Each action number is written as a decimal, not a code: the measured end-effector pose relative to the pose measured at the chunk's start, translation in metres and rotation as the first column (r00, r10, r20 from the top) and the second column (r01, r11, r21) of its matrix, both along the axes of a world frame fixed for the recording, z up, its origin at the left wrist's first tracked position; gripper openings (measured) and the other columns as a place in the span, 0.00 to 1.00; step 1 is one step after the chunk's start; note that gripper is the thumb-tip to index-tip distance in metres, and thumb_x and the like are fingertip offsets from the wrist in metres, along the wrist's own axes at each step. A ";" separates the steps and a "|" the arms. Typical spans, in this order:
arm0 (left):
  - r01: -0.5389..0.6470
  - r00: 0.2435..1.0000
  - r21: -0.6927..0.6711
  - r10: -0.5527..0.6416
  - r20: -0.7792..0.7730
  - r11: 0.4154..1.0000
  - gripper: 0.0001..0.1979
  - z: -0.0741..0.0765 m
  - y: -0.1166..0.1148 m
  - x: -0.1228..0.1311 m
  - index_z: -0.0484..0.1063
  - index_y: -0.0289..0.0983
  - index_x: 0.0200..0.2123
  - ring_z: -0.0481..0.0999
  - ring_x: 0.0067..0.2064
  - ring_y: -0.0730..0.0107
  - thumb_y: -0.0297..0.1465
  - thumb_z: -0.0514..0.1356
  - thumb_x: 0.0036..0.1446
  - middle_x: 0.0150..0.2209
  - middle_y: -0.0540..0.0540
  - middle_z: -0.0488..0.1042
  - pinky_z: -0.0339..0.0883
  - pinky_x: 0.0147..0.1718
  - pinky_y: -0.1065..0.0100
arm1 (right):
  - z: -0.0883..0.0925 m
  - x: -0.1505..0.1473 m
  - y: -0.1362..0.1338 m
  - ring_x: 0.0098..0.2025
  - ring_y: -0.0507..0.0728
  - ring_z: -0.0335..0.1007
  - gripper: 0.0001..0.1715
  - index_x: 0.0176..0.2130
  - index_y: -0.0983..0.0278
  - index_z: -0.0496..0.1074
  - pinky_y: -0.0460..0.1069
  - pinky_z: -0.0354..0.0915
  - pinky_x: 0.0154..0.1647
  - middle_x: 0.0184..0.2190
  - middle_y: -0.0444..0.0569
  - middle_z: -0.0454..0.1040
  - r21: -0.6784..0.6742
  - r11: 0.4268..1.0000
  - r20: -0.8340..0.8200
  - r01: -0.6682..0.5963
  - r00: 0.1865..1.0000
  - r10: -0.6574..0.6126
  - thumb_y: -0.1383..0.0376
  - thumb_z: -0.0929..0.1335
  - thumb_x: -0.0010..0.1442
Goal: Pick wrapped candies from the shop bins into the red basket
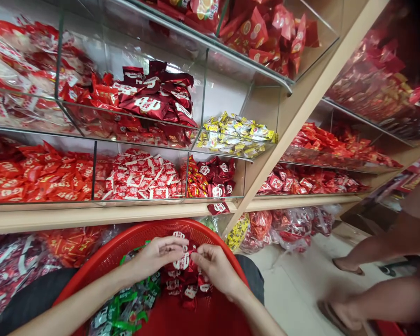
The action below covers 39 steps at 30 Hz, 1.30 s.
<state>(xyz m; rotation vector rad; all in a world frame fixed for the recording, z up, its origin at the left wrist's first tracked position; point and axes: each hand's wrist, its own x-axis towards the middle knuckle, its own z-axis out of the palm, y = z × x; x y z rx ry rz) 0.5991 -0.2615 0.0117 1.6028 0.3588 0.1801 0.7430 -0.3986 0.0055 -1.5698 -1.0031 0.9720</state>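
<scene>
A red plastic basket (pixel 101 256) stands between my knees. Inside lie maroon candy packets with white lettering (pixel 190 291), beside green-and-clear packets (pixel 126 305). Above the maroon pile, my left hand (pixel 161 255) has its fingers bent around one maroon candy packet (pixel 180 261). From the other side, my right hand (pixel 215 267) pinches at the maroon packets with thumb and forefinger together. My fingers partly cover the packets, so how many they grip cannot be made out.
Glass-fronted shelf bins ahead hold red-and-white candies (pixel 143 175), yellow-and-white candies (pixel 236 133) and maroon packets (pixel 150 105). One loose maroon packet (pixel 218 208) rests on the wooden ledge (pixel 161 218). Bagged candies (pixel 261 228) sit beneath. Another person's legs (pixel 378 247) are at right.
</scene>
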 end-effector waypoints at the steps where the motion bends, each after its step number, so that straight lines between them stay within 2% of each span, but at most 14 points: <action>1: 0.021 1.000 0.066 -0.020 -0.018 0.998 0.20 -0.002 0.000 0.000 0.71 0.37 0.44 0.72 0.40 0.66 0.41 0.59 0.50 0.39 0.45 0.76 0.64 0.38 0.69 | -0.006 -0.004 -0.001 0.14 0.45 0.49 0.22 0.22 0.63 0.59 0.43 0.45 0.14 0.13 0.36 0.57 -0.004 1.000 -0.030 0.001 1.000 -0.001 0.50 0.65 0.53; 3: 0.050 0.998 0.154 -0.042 -0.055 0.987 0.17 -0.006 0.000 0.001 0.74 0.37 0.40 0.73 0.37 0.67 0.41 0.59 0.50 0.36 0.47 0.77 0.63 0.36 0.70 | -0.012 -0.007 -0.003 0.14 0.45 0.49 0.22 0.22 0.64 0.59 0.43 0.45 0.14 0.13 0.36 0.57 -0.004 1.000 -0.066 0.019 0.998 -0.019 0.50 0.65 0.53; 6: 0.089 0.992 0.191 -0.070 -0.104 0.978 0.17 -0.010 -0.001 0.003 0.75 0.38 0.39 0.72 0.32 0.70 0.42 0.58 0.50 0.32 0.49 0.77 0.63 0.31 0.72 | -0.014 -0.003 -0.006 0.14 0.45 0.48 0.21 0.22 0.64 0.60 0.43 0.45 0.14 0.13 0.36 0.57 0.009 0.999 -0.084 0.052 0.995 -0.052 0.51 0.66 0.53; 11: 0.153 0.977 0.060 -0.143 -0.155 0.986 0.18 -0.008 -0.004 0.003 0.76 0.35 0.34 0.70 0.25 0.73 0.43 0.57 0.51 0.25 0.49 0.75 0.64 0.25 0.72 | -0.015 0.002 -0.008 0.17 0.45 0.48 0.21 0.21 0.66 0.63 0.43 0.45 0.17 0.15 0.37 0.57 0.053 0.994 -0.112 0.096 0.990 -0.090 0.52 0.67 0.52; 14: 0.107 0.988 -0.051 -0.112 -0.105 0.993 0.17 -0.005 -0.006 0.002 0.74 0.34 0.34 0.72 0.30 0.70 0.42 0.56 0.52 0.28 0.47 0.76 0.66 0.29 0.71 | -0.015 0.002 -0.010 0.18 0.45 0.49 0.19 0.25 0.66 0.66 0.42 0.46 0.17 0.17 0.38 0.58 0.033 0.993 -0.188 0.117 0.976 -0.109 0.52 0.68 0.51; 18: 0.063 0.997 -0.206 -0.072 -0.038 0.976 0.17 -0.001 -0.007 0.002 0.72 0.34 0.41 0.73 0.39 0.67 0.40 0.58 0.53 0.37 0.44 0.75 0.66 0.38 0.67 | -0.016 0.003 -0.011 0.23 0.47 0.59 0.18 0.32 0.66 0.70 0.42 0.55 0.22 0.22 0.42 0.67 0.029 0.994 -0.333 0.110 0.938 -0.094 0.53 0.69 0.51; 22: 0.087 0.994 -0.211 -0.098 -0.042 0.974 0.17 0.000 -0.008 0.002 0.72 0.35 0.42 0.72 0.40 0.67 0.39 0.59 0.51 0.37 0.44 0.75 0.67 0.40 0.64 | -0.017 0.004 -0.009 0.27 0.49 0.65 0.17 0.32 0.67 0.71 0.43 0.60 0.26 0.27 0.46 0.70 0.060 0.989 -0.396 0.138 0.912 -0.104 0.55 0.70 0.50; 29: 0.109 0.983 -0.252 -0.143 -0.119 0.961 0.16 -0.004 -0.010 0.001 0.72 0.34 0.35 0.74 0.37 0.66 0.41 0.60 0.50 0.33 0.46 0.74 0.69 0.38 0.63 | -0.019 0.001 -0.009 0.27 0.49 0.67 0.17 0.31 0.67 0.70 0.43 0.61 0.27 0.25 0.45 0.70 0.048 0.987 -0.438 0.150 0.892 -0.114 0.55 0.71 0.48; 35: 0.058 0.994 -0.271 -0.082 -0.079 0.961 0.20 -0.007 -0.012 0.003 0.70 0.35 0.41 0.75 0.38 0.66 0.42 0.60 0.49 0.36 0.44 0.75 0.69 0.40 0.62 | -0.013 -0.006 -0.007 0.29 0.49 0.67 0.18 0.30 0.66 0.68 0.43 0.62 0.29 0.27 0.45 0.71 0.032 0.995 -0.503 0.099 0.861 -0.070 0.55 0.71 0.48; 39: -0.016 0.997 -0.293 -0.008 -0.079 0.956 0.24 -0.007 -0.008 0.002 0.65 0.35 0.47 0.75 0.41 0.63 0.43 0.59 0.50 0.42 0.40 0.75 0.68 0.42 0.60 | -0.003 0.009 -0.006 0.29 0.48 0.65 0.17 0.28 0.65 0.66 0.44 0.63 0.33 0.28 0.43 0.69 0.085 0.977 -0.519 0.194 0.846 -0.123 0.54 0.71 0.48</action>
